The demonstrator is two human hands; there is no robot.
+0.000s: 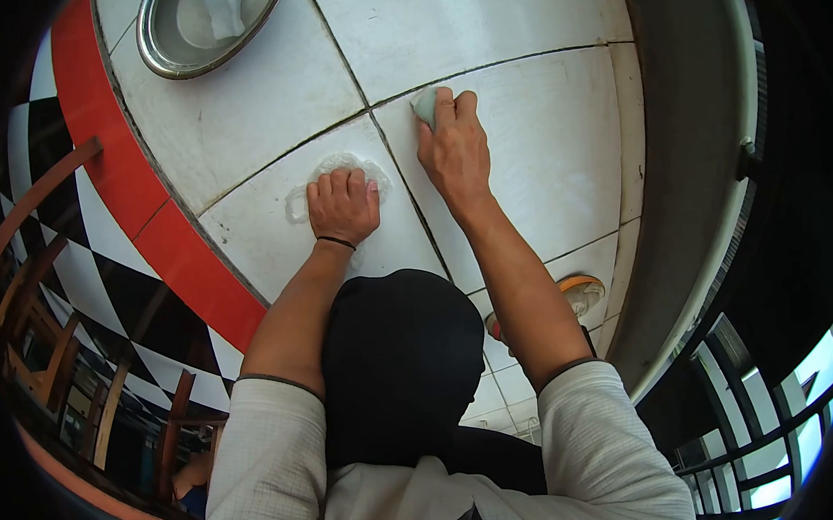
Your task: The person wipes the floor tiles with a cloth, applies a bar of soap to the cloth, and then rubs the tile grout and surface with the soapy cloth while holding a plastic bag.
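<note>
My left hand (343, 204), with a thin black band at the wrist, is closed and pressed down on the white tiled surface (270, 99). Crumpled clear plastic, like a thin bag (297, 206), bunches out around its fingers and under the wrist. Farther forward and to the right, my right hand (456, 151) grips a pale green pad, like a sponge (423, 105), against a tile near a grout crossing. Its fingers cover much of the pad.
A round metal basin (152, 60) with something whitish inside stands at the upper left. Red edging tiles (114, 152) border the left side, with wooden chairs (44, 360) beyond. A dark panel with a pale rail (739, 79) runs along the right.
</note>
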